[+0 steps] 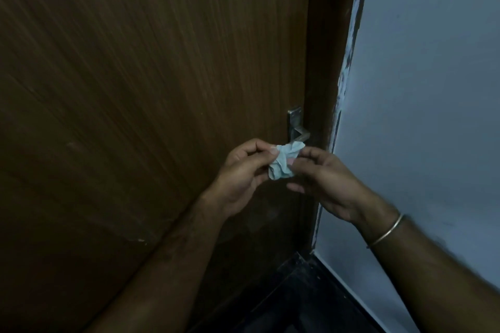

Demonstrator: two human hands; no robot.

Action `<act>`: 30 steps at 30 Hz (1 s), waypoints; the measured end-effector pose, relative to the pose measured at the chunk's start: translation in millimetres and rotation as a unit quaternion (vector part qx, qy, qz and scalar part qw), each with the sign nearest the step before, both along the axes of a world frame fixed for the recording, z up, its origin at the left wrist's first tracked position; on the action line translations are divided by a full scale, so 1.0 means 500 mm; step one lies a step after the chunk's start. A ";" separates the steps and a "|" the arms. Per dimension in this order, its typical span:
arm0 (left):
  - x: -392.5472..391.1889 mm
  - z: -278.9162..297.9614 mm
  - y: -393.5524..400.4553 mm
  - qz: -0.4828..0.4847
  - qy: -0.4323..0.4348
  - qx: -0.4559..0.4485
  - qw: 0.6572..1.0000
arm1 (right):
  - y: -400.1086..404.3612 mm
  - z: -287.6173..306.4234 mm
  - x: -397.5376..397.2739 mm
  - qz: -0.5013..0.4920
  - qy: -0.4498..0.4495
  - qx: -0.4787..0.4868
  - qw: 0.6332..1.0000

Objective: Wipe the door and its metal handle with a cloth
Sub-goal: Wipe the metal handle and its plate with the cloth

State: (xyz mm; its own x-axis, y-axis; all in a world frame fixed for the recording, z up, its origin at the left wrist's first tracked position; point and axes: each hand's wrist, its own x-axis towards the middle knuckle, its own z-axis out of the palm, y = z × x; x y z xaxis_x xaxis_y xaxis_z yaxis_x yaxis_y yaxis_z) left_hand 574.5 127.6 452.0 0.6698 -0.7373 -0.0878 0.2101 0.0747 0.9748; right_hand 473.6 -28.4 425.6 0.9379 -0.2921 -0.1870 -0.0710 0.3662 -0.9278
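The left hand [243,170] and right hand [322,181] are seen pinching a crumpled pale cloth [284,161] between them, held just below the metal handle [297,127] of the brown wooden door [148,76]. A thin bangle [387,230] is worn on the right wrist, beside a grey wall [433,89].

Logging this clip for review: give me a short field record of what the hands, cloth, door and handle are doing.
cloth: crumpled, pale blue, held between both hands
left hand: pinches the cloth
right hand: pinches the cloth; bangle on wrist
handle: metal lever, just above the cloth; contact unclear
door: brown wood, closed
wall: pale, right of frame
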 end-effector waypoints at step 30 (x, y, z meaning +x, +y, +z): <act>-0.007 -0.082 -0.141 0.233 0.137 0.150 0.951 | 0.007 -0.130 0.067 -0.191 0.014 0.195 0.962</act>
